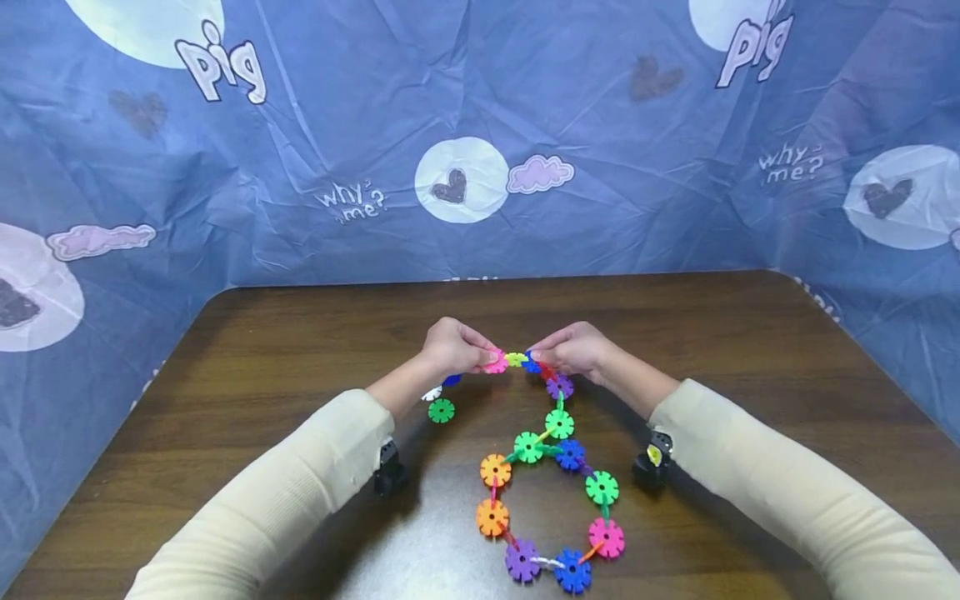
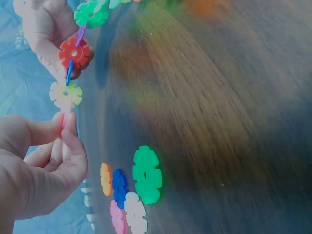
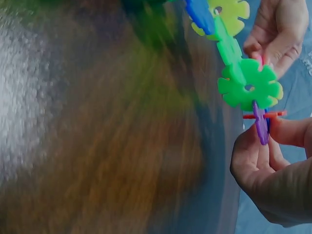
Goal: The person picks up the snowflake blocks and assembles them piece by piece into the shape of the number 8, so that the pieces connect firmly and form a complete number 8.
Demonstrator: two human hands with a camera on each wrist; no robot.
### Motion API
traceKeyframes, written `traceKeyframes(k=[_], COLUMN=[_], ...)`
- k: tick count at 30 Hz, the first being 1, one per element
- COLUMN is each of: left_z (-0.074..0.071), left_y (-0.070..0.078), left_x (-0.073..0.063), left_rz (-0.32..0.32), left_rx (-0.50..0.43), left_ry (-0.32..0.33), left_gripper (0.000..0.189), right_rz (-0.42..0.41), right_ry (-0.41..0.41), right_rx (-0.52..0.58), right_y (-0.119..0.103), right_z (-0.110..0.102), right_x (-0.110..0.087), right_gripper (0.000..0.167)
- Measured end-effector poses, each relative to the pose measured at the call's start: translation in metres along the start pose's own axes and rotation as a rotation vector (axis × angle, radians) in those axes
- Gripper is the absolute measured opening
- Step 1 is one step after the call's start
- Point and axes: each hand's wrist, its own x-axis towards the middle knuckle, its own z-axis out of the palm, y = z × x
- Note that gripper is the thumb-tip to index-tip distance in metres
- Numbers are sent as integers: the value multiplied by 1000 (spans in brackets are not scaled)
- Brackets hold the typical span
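Observation:
Between finger and thumb, my left hand (image 1: 453,346) pinches a pink interlocking disc (image 1: 496,362), notched like a flower. A yellow disc (image 1: 516,359) joins it edge to edge. On its other side comes a blue disc (image 1: 531,363), which my right hand (image 1: 581,348) pinches. From there the chain runs through a red disc (image 2: 74,52) and a purple disc (image 1: 559,387) to green ones. In the head view it joins a ring of discs, including an orange disc (image 1: 492,518) and a pink disc (image 1: 606,537), toward the front of the table.
Loose discs lie on the wooden table (image 1: 300,333) near my left forearm: a green disc (image 2: 146,175), a white disc (image 2: 136,214), a blue disc (image 2: 119,187), a pink disc (image 2: 117,218) and an orange disc (image 2: 106,179). A blue printed cloth (image 1: 600,167) hangs behind the table.

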Motion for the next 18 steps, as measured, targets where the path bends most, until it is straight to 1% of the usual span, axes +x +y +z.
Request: traceKeyframes(k=[5,8,13,16,18], left_z=[-1,-2,-1,-1,0], left_y=[1,0,-2,-3,-2], left_x=[1,1,2,2,2], left_rz=[-11,2,19,13,6], left_rx=[47,72,158,175,167], left_ry=[30,37,55,50,44], left_gripper=[11,11,13,14,13], right_rz=[-15,-26,-13,2,1], right_ry=[70,97,147,178,198], right_rx=[10,5,-52,-83,-91], right_y=[-2,-1,0,0,1], right_z=[8,12,19,22,24], right_x=[-2,-2,-3,-3,-2], right_gripper=[33,31,26,23,23])
